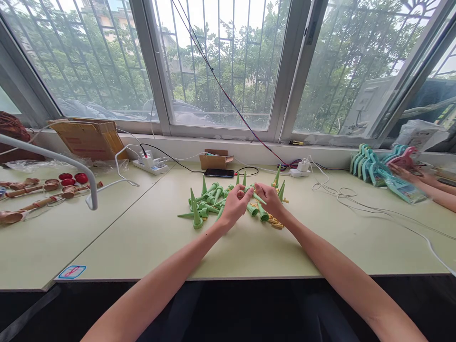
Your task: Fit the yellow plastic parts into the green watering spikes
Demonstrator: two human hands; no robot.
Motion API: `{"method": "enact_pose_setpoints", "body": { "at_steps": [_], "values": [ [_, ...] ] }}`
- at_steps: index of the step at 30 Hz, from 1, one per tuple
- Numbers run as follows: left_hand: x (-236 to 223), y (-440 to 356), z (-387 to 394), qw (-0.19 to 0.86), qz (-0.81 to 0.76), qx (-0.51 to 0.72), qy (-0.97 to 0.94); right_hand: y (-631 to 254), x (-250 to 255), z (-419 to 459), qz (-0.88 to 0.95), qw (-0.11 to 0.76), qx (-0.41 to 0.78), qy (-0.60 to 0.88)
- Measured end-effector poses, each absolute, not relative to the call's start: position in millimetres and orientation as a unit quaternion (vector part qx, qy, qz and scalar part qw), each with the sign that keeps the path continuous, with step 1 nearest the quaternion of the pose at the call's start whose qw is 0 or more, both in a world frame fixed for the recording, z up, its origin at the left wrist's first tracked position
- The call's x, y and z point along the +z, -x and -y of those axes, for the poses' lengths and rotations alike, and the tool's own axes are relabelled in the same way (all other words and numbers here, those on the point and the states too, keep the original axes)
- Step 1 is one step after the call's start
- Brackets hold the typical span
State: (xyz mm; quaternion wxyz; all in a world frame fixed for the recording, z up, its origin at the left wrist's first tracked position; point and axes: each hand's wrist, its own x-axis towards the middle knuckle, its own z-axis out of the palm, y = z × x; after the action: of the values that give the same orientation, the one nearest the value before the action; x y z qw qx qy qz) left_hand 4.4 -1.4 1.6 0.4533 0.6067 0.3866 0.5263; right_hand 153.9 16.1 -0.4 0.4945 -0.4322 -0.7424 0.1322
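Note:
A heap of green cone-shaped plastic spikes (206, 202) lies on the pale green table (249, 247), some upright, some on their sides. Small yellow parts (276, 222) sit at the heap's right side. My left hand (235, 205) and my right hand (270, 199) meet above the heap, fingers pinched. Between them they hold one green spike (257, 197), tilted, with its tip toward the right hand.
A black phone (219, 173), a small cardboard box (214, 159), a power strip (151, 165) and white cables (342, 194) lie near the window. Wooden and red toys (67, 180) are at left. Another person's hands (409, 176) handle teal hangers (366, 164) at right.

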Motion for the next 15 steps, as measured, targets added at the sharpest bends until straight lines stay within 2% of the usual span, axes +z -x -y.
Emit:
{"method": "enact_pose_setpoints", "body": {
  "at_steps": [15],
  "values": [
    [0.3,-3.8,1.6,0.385,-0.376,0.545,-0.643,-153.1,-2.6,-18.0,0.738,0.499,0.122,0.438]
  ]
}}
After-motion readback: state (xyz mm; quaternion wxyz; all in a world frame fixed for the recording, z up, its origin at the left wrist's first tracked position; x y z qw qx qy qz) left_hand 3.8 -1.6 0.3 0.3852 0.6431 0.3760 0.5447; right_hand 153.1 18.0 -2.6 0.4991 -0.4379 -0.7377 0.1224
